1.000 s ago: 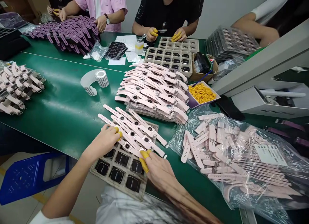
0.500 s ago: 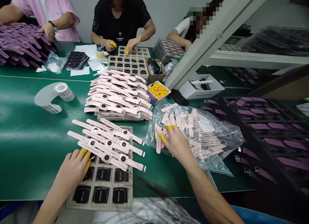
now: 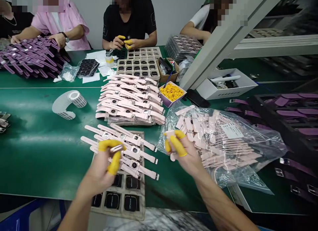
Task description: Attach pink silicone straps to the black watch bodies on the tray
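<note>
My left hand (image 3: 104,164), with yellow finger cots, pinches a watch case (image 3: 116,148) raised above the tray. In my right hand (image 3: 182,154), also with yellow cots, is a pink watch strap (image 3: 171,135), partly hidden by the fingers. Beneath my left hand lies a beige tray (image 3: 142,204) with dark watch cases in its compartments. Several pink-strapped watches (image 3: 134,150) lie in slanted rows across the tray's upper part. Just right of my right hand, an open clear plastic bag (image 3: 265,144) holds many pink straps (image 3: 211,125).
Behind the tray stands a stack of pink-strapped watches (image 3: 129,101). A box of yellow finger cots (image 3: 172,91), a curled label roll (image 3: 77,99) and a white box (image 3: 228,86) are nearby. Purple-strapped watches (image 3: 293,113) lie at right. Co-workers sit across the green table (image 3: 37,151).
My left hand has lifted a watch case from the tray and moved up and right. My right hand has raised a strap off the bag's edge. The view has shifted slightly left.
</note>
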### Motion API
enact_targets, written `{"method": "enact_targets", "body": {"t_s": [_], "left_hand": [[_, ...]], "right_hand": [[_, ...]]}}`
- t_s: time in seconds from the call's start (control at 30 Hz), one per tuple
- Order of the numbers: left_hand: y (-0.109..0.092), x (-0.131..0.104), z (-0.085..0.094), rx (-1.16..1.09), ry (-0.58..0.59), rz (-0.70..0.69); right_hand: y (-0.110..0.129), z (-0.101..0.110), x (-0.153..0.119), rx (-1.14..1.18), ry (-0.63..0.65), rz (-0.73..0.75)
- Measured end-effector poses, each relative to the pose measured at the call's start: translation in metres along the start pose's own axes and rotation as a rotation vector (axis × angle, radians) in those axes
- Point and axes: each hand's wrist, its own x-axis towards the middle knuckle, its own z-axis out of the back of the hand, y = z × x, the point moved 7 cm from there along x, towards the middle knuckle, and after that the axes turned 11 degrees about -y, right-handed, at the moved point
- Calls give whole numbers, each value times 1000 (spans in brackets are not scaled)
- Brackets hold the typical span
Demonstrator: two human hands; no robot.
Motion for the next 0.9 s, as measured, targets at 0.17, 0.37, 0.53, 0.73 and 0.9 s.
{"method": "enact_targets", "body": {"t_s": [0.17,0.37,0.53,0.73,0.9], "left_hand": [[15,31,-87,22,173,-92],[33,26,-95,91,331,-301],[26,24,-97,146,391,-382],[21,24,-97,126,317,-408],[21,23,-99,163,362,-326]], "right_hand": [[-15,-82,-20,306,352,-177],[-42,-88,-17,434,462,-229],[-42,-84,-16,468,477,-283],[-38,-85,-15,615,417,-354],[-42,-86,-16,762,340,-511]]}}
